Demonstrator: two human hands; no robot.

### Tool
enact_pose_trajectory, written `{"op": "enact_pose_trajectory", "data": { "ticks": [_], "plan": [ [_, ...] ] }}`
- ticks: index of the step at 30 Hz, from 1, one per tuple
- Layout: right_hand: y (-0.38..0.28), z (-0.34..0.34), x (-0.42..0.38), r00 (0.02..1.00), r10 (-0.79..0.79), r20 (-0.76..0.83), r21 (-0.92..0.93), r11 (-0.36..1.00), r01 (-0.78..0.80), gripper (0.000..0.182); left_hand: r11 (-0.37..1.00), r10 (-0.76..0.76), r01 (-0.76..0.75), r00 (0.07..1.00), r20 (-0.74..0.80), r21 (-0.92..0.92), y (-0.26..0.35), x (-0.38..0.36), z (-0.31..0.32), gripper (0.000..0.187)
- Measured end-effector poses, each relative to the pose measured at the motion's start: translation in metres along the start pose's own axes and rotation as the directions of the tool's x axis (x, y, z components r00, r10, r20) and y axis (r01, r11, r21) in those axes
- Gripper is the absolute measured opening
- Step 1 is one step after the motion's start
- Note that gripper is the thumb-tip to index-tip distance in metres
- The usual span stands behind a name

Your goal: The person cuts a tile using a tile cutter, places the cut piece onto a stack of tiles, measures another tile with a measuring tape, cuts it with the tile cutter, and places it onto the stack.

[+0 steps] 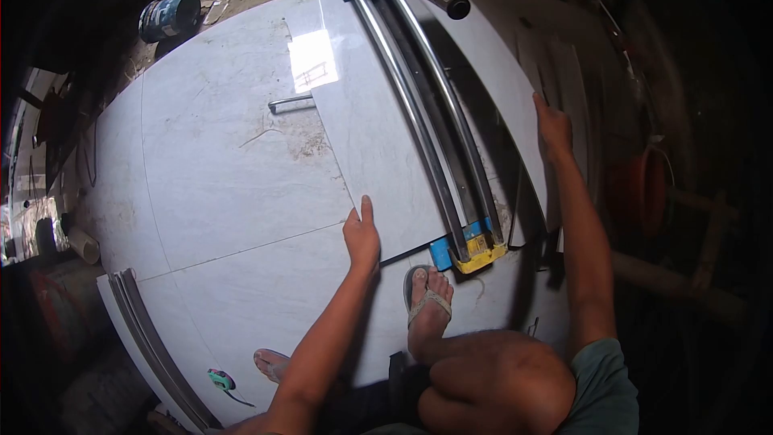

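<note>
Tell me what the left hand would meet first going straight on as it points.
The left hand would likely skim the tile and meet the tile cutter's nearer guide rail first; the rail's height is hard to judge.

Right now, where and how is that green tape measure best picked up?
Probably grip the tape measure by its case, pinching opposite sides from above: it lies on the floor with its top uncovered, and the dark strap trails off to one side.
</note>
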State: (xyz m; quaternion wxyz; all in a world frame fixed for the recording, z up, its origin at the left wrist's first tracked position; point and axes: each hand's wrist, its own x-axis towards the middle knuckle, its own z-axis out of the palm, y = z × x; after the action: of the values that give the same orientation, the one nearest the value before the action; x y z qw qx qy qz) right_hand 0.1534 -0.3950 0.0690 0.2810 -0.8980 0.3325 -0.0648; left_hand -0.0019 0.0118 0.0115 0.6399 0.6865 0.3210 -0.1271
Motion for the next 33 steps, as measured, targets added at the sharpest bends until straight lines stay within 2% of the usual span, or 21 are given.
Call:
{"op": "enact_pose_trajectory", "data": {
  "ticks": [2,3,4,5,6,7,9,10,12,13,15,17,19,20,21,23,24,25,27,31,33],
  "plan": [
    [-0.003,-0.022,0.006,0.997,-0.028,-0.071,0.009,1.0,0.029,0.08,1.0,0.008,-0.009,1.0,0.015,0.016,-0.015,0.007,-0.007,0.051],
    [-0.009,-0.035,0.009,0.993,-0.043,-0.11,0.019,0.999,0.045,0.082,0.998,0.066,-0.066,0.997,-0.032,-0.001,-0.013,0.005,-0.008,0.049],
    [-0.027,-0.052,0.006,0.99,0.007,-0.141,-0.012,1.0,-0.009,0.078,0.992,0.125,-0.127,0.989,-0.082,-0.016,-0.009,0.003,-0.01,0.046],
    [-0.045,-0.065,0.0,0.974,-0.073,-0.215,0.071,0.993,0.091,0.075,0.982,0.184,-0.189,0.974,-0.135,-0.027,-0.004,0.002,-0.013,0.044],
    [-0.062,-0.075,-0.008,0.946,-0.147,-0.29,0.146,0.97,0.195,0.072,0.974,-0.008,-0.01,0.997,-0.082,-0.225,0.002,0.003,-0.021,0.031],
    [-0.079,-0.083,-0.015,0.905,-0.21,-0.369,0.214,0.929,0.303,0.069,0.977,0.132,-0.155,0.979,-0.156,-0.148,0.011,0.006,-0.028,0.029],
    [-0.113,-0.1,-0.029,0.89,-0.22,-0.401,0.339,0.866,0.367,0.05,0.908,0.411,-0.418,0.87,-0.272,0.035,0.032,0.008,-0.04,0.026],
    [-0.131,-0.109,-0.038,0.882,-0.224,-0.415,0.398,0.827,0.398,0.042,0.883,0.47,-0.449,0.84,-0.272,0.138,0.062,0.0,-0.047,0.018],
    [-0.178,-0.126,-0.075,0.88,-0.259,-0.399,0.517,0.729,0.449,0.039,0.654,0.754,-0.731,0.608,-0.247,0.197,0.101,0.002,-0.057,0.016],
    [-0.194,-0.131,-0.09,0.877,-0.28,-0.391,0.575,0.67,0.47,0.038,0.503,0.86,-0.834,0.456,-0.229,0.228,0.123,0.004,-0.063,0.017],
    [-0.213,-0.128,-0.103,0.846,-0.381,-0.372,0.645,0.549,0.531,0.028,0.091,0.996,-0.927,0.091,-0.016,0.363,0.177,-0.005,-0.082,0.024],
    [-0.235,-0.118,-0.123,0.804,-0.481,-0.348,0.71,0.425,0.561,0.022,-0.183,0.961,-0.911,-0.087,0.261,0.369,0.219,-0.029,-0.099,0.025],
    [-0.258,-0.103,-0.156,0.752,-0.575,-0.323,0.768,0.305,0.563,0.018,-0.491,0.792,-0.821,-0.28,0.543,0.292,0.246,-0.054,-0.118,0.028],
    [-0.263,-0.094,-0.168,0.766,-0.594,-0.245,0.79,0.336,0.513,0.017,-0.628,0.677,-0.72,-0.318,0.664,0.295,0.26,-0.071,-0.132,0.03],
    [-0.269,-0.086,-0.185,0.778,-0.61,-0.15,0.825,0.356,0.438,0.017,-0.748,0.544,-0.605,-0.324,0.774,0.273,0.272,-0.086,-0.146,0.034],
    [-0.282,-0.072,-0.223,0.762,-0.647,0.041,0.868,0.4,0.293,0.019,-0.801,0.551,-0.425,-0.246,0.798,0.422,0.282,-0.105,-0.162,0.03],
    [-0.285,-0.062,-0.236,0.763,-0.635,0.121,0.846,0.468,0.256,0.021,-0.781,0.555,-0.42,-0.125,0.822,0.463,0.287,-0.115,-0.175,0.038],
    [-0.285,-0.052,-0.246,0.757,-0.623,0.199,0.815,0.534,0.226,0.023,-0.788,0.544,-0.385,-0.072,0.836,0.48,0.29,-0.118,-0.187,0.047],
    [-0.287,-0.029,-0.261,0.687,-0.673,0.273,0.771,0.58,0.261,0.029,-0.77,0.533,-0.37,0.074,0.843,0.52,0.29,-0.123,-0.214,0.054],
    [-0.285,-0.001,-0.29,0.546,-0.7,0.459,0.678,0.674,0.293,0.033,-0.619,0.633,-0.407,0.247,0.734,0.671,0.245,-0.109,-0.261,0.057],
    [-0.291,0.001,-0.311,0.483,-0.648,0.589,0.584,0.755,0.3,0.032,-0.504,0.711,-0.547,0.177,0.681,0.668,0.209,-0.093,-0.279,0.057]
  ]
}}
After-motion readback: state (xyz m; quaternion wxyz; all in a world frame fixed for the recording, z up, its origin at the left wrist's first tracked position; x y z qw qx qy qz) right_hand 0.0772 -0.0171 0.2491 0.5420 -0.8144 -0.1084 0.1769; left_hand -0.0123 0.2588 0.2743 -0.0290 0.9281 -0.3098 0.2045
